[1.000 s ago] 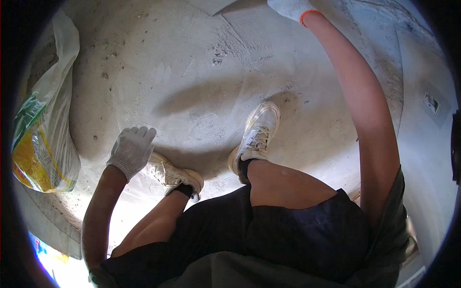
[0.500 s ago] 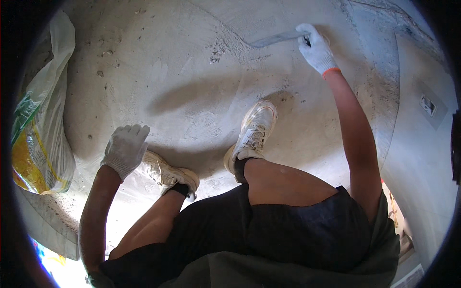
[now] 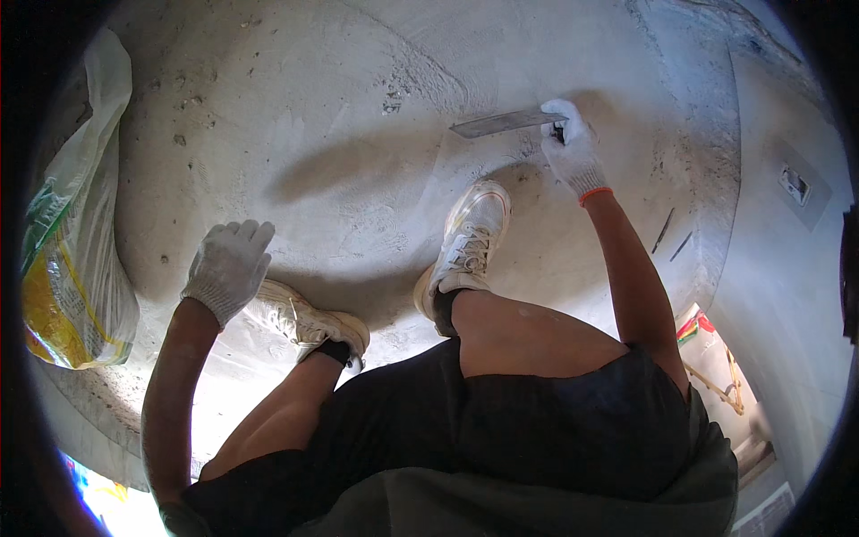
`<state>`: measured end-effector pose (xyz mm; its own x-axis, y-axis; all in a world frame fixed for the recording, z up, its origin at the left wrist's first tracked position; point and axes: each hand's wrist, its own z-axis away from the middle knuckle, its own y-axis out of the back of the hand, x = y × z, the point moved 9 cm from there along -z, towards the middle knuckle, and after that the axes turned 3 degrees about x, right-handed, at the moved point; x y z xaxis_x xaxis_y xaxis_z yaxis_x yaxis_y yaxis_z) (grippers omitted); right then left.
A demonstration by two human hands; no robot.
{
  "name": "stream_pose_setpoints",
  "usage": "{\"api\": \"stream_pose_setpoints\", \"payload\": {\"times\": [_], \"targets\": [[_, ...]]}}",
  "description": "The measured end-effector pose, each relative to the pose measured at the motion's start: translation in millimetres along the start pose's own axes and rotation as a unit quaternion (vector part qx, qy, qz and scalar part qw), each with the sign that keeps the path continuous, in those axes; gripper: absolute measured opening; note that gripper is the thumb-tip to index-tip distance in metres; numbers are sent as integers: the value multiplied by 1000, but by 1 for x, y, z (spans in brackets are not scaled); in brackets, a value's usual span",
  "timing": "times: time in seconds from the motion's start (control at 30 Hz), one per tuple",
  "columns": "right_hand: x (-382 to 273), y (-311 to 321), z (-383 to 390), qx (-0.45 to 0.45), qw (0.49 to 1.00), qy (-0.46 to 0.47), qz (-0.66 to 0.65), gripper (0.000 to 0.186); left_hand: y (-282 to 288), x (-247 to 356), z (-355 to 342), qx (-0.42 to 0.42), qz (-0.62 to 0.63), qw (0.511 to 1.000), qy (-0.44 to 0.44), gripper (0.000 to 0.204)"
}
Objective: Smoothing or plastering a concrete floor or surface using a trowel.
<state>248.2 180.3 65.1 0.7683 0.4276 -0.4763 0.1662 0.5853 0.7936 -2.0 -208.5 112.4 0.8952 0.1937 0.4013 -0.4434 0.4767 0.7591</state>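
My right hand (image 3: 573, 150), in a white knit glove with an orange cuff, is closed round a flat grey metal trowel (image 3: 506, 123). The trowel's long blade points left over the rough grey floor (image 3: 358, 116), beyond my right shoe (image 3: 474, 231); whether it touches the floor I cannot tell. My left hand (image 3: 227, 268), gloved too, holds nothing. Its fingers stretch forward, near my left shoe (image 3: 295, 315). A ridge of crumbly grey material (image 3: 428, 73) lies on the floor beyond the trowel.
A plastic sack (image 3: 80, 277), white, yellow and green, stands at the left. A pale wall with a recessed box (image 3: 794, 184) curves up at the right. Two thin dark strips (image 3: 664, 230) lie near the wall. Small crumbs dot the floor at upper left.
My right hand has drawn the trowel back toward me and slightly left, away from the crumbly ridge. The blade now shows more of its flat face. My left hand has barely moved.
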Motion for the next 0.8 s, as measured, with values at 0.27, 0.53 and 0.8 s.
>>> {"api": "stream_pose_setpoints", "payload": {"times": [0.27,0.53,0.8], "targets": [[-12,1,-40,4,994,40,100,31,-7,-1,8,-27,19,999,13,37],[-62,7,-96,20,986,79,148,28,-4,2,10,8,2,1000,1,30],[-52,7,-91,12,990,97,104,26,1,2,10,17,17,1000,6,31]]}}
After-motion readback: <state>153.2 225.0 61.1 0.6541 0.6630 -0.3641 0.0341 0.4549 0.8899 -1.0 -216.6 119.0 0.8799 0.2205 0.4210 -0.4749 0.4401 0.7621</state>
